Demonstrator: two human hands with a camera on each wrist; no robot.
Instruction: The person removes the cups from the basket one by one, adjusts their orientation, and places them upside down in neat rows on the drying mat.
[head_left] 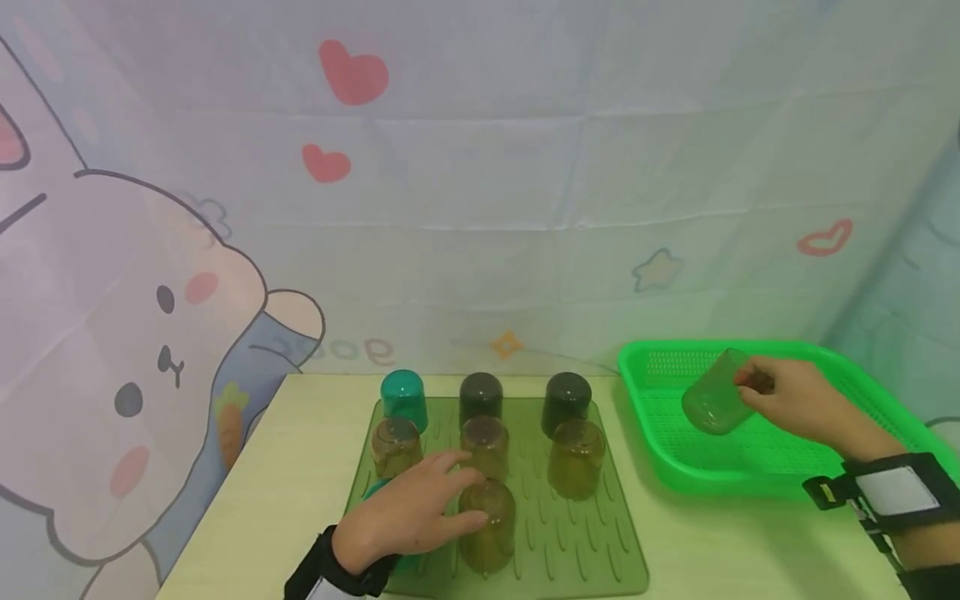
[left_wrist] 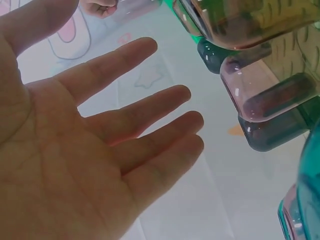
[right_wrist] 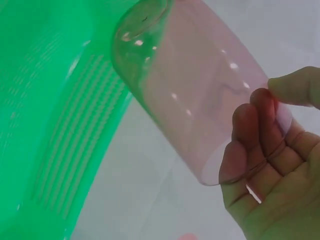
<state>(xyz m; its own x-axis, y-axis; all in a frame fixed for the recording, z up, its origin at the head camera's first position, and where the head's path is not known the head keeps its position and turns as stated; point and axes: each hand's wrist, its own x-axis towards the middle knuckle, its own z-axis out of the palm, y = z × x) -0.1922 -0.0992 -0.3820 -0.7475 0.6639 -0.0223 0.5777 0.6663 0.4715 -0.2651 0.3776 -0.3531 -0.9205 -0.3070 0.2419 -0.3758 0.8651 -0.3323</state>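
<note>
My right hand pinches a clear pinkish cup at its rim, thumb outside and fingers reaching inside. The cup tilts over the green basket, its closed base lower left. My left hand has its fingers spread above the green drying mat, holding nothing. In the head view it overlaps an amber-tinted cup and hides most of a teal cup beneath it. Upside-down cups stand in rows on the mat: a teal cup and dark grey cups behind, brownish cups before them.
The mat lies on a pale wooden table, with the perforated basket to its right. Behind the table hangs a printed cloth with hearts and a cartoon rabbit. Both wrists wear black straps.
</note>
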